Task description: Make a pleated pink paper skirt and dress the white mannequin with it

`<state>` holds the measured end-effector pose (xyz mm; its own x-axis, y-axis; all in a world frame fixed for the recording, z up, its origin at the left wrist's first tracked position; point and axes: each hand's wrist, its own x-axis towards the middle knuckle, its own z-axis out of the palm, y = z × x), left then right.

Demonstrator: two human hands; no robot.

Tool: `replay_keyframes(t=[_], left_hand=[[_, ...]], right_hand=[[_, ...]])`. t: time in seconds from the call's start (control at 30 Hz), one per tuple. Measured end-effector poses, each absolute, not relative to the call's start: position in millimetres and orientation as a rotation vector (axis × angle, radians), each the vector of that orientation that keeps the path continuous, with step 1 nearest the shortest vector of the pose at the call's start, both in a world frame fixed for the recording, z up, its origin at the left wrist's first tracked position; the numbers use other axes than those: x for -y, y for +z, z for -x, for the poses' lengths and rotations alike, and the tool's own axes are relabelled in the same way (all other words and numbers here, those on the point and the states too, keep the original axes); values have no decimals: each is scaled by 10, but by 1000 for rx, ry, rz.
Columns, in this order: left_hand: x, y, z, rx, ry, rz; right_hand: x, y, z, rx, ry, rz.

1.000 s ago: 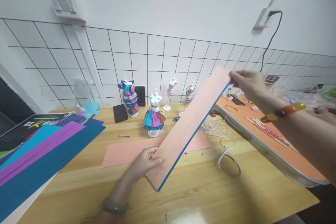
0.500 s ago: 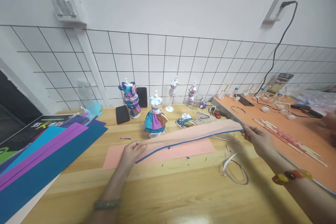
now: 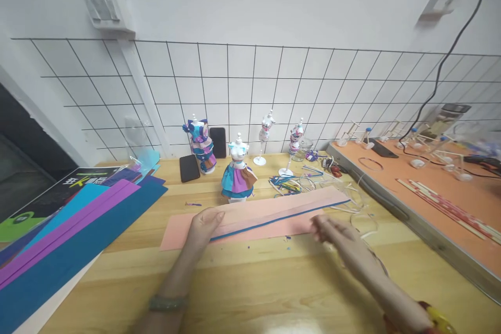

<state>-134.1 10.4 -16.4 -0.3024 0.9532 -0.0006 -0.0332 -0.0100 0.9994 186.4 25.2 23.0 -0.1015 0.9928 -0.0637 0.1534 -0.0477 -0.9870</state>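
Observation:
A long pink paper strip [image 3: 282,207] with a blue edge lies on top of another pink sheet [image 3: 176,234] on the wooden table [image 3: 250,292]. My left hand [image 3: 204,225] rests with its fingers flat on the strip's left end. Near the strip's right part, my right hand [image 3: 335,233] hovers low with fingers stretched out and empty, blurred by motion.
Blue and purple paper sheets [image 3: 70,240] are stacked at the left. Small dress-form dolls [image 3: 238,173] and two phones [image 3: 189,168] stand at the back by a wire grid. Paper scraps and coiled strips [image 3: 352,203] lie right of the strip. An orange board [image 3: 438,193] fills the right.
The strip, held up at an angle between both hands, came down flat onto the pink sheet. My right hand let go of its far end and drew back toward me.

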Motion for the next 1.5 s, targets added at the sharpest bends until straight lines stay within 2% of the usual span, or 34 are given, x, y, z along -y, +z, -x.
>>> replay_keyframes(t=[0.1,0.17,0.23,0.4,0.73,1.5], left_hand=[[-97,-152,1328,-1401,1474,-1029],[-85,-137,1313,-1395,1482,-1036],[-72,-123,1300,-1388,1487,-1044],[-57,-130,1292,-1386,1499,-1061],[-101,-258,1317,-1453,1567,-1057],[-96,-93,1406,-1605,1567,-990]], right_hand=[[-61,134,-1270,974,1879,1187],[-4,82,-960,746,2132,1046],[-9,46,-737,581,2234,972],[-145,-55,-483,349,2120,871],[-273,-181,-592,352,1943,872],[-765,-172,-1066,257,1613,742]])
